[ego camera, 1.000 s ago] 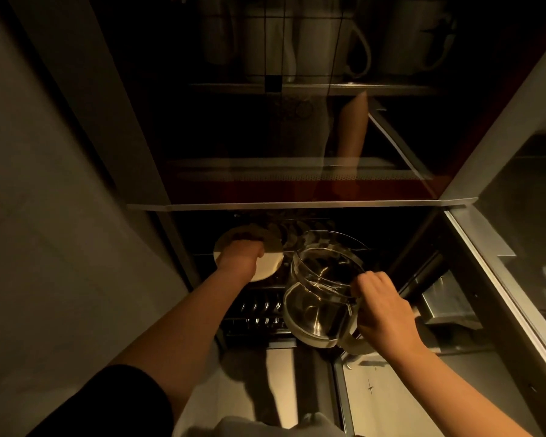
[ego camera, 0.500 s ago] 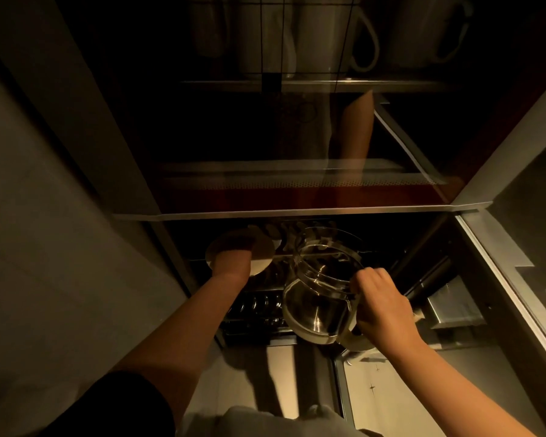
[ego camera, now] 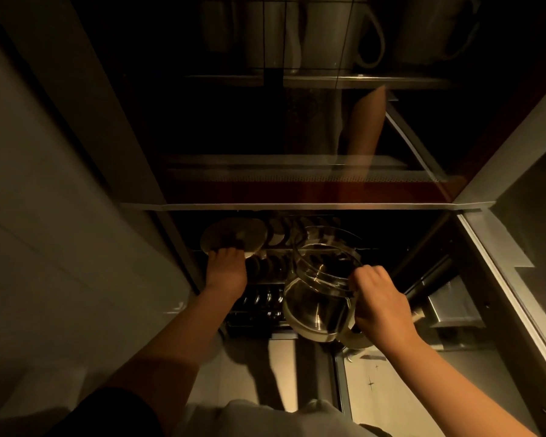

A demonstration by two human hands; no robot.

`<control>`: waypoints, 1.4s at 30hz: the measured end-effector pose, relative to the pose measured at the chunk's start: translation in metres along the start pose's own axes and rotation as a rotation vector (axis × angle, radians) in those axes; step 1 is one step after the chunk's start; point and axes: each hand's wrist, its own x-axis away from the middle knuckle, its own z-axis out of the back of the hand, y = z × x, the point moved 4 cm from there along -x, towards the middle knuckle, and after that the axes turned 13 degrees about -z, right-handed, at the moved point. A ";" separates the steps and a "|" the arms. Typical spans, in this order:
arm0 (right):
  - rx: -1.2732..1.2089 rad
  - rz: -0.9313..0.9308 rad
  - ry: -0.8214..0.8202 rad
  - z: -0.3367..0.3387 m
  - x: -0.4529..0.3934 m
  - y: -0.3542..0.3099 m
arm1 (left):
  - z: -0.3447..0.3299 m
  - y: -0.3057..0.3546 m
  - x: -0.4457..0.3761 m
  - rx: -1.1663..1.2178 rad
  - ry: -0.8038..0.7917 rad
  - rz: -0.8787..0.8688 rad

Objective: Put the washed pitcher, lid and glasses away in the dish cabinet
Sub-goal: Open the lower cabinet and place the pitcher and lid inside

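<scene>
A clear glass pitcher (ego camera: 320, 288) hangs tilted in front of the open lower compartment of the dish cabinet (ego camera: 297, 205), its mouth facing the dark inside. My right hand (ego camera: 380, 304) grips its handle at the right side. To the left, my left hand (ego camera: 227, 269) holds the round pale lid (ego camera: 234, 236) by its near edge, inside the compartment above a rack. No glasses are clearly in sight.
A wire rack with dark round dishes (ego camera: 265, 298) fills the compartment's left half. Above, behind a reflective glass door (ego camera: 297, 137), white mugs (ego camera: 338, 29) stand on a shelf. An open door panel (ego camera: 511, 279) runs along the right; a pale wall (ego camera: 60, 247) is on the left.
My left hand has carried the lid deeper into the compartment and a little left. The pitcher in my right hand has barely moved.
</scene>
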 end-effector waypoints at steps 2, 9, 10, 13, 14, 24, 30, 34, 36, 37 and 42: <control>0.011 0.017 0.008 0.000 0.001 -0.002 | 0.006 0.005 0.004 0.004 0.051 -0.012; 0.005 0.063 -0.001 0.009 0.011 -0.012 | 0.054 0.085 0.055 0.204 0.510 -0.567; 0.006 0.074 -0.007 0.010 0.013 -0.014 | 0.055 0.094 0.062 0.171 0.536 -0.647; 0.024 0.099 -0.019 0.013 0.018 -0.018 | 0.048 0.111 0.077 0.060 0.525 -0.763; 0.029 0.101 -0.022 0.014 0.020 -0.020 | 0.048 0.114 0.081 0.039 0.529 -0.774; 0.002 0.109 0.018 0.027 0.036 -0.036 | 0.065 0.122 0.106 -0.007 0.773 -0.715; -0.007 0.118 0.066 0.036 0.039 -0.038 | 0.081 0.127 0.109 0.084 0.821 -0.706; -0.027 0.163 0.114 0.047 0.038 -0.039 | 0.095 0.128 0.110 0.154 0.808 -0.722; -0.017 0.201 0.136 0.054 0.039 -0.041 | 0.103 0.129 0.112 0.183 0.788 -0.731; -0.016 0.226 0.140 0.057 0.040 -0.041 | 0.106 0.129 0.113 0.192 0.778 -0.735; -0.038 0.453 0.190 0.074 0.054 -0.032 | 0.123 0.120 0.116 0.375 0.726 -0.666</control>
